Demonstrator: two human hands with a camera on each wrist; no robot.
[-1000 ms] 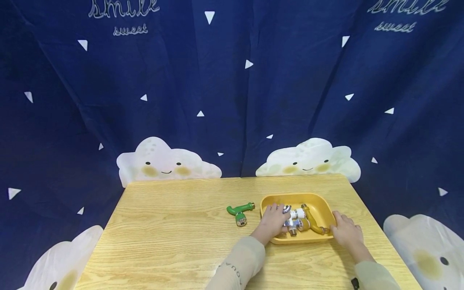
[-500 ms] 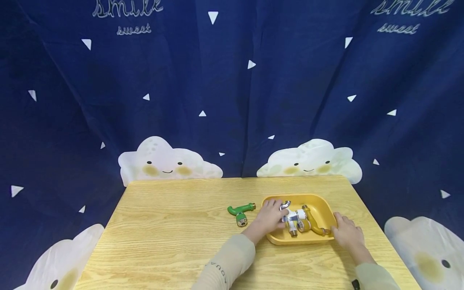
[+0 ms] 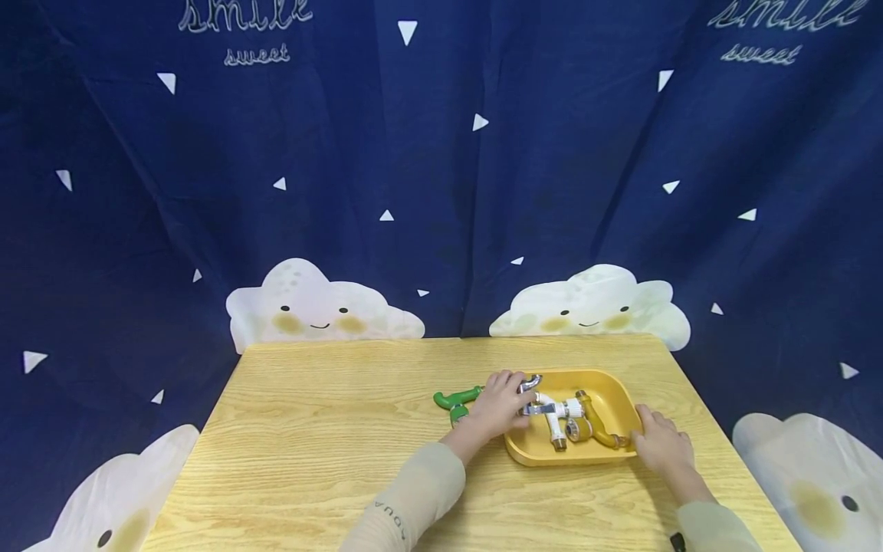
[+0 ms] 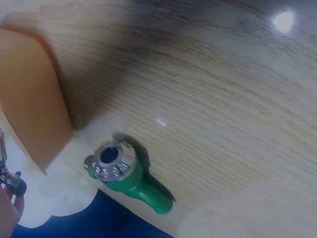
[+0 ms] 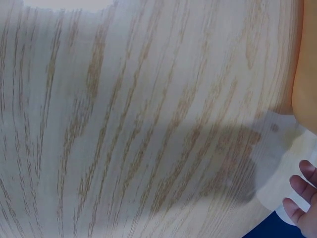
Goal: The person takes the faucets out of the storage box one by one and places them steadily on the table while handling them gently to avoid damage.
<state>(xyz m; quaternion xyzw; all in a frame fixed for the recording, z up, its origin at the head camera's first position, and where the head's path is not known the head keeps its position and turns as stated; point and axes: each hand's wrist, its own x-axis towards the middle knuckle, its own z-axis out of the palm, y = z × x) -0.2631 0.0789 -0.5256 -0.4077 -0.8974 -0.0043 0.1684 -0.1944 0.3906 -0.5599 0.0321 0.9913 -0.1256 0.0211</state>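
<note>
In the head view my left hand (image 3: 498, 402) grips a chrome faucet (image 3: 531, 382) over the left rim of the yellow tray (image 3: 572, 460). The faucet's dark threaded end (image 4: 17, 186) shows beside a fingertip in the left wrist view. Part of the faucet is hidden by the hand. My right hand (image 3: 664, 441) rests against the tray's right edge. Its fingers look relaxed in the right wrist view; the thumb is hard to make out. Inside the tray lie a white faucet (image 3: 556, 431) and a yellow faucet (image 3: 600, 425).
A green faucet (image 4: 133, 181) lies on the wooden table (image 3: 331, 429) left of the tray, partly behind my left hand in the head view. A navy curtain (image 3: 441, 169) with printed clouds hangs along the table's back edge.
My left hand has moved left inside the tray to its left rim, bringing the chrome faucet along and now covering part of the green faucet. The right hand stays at the tray's edge.
</note>
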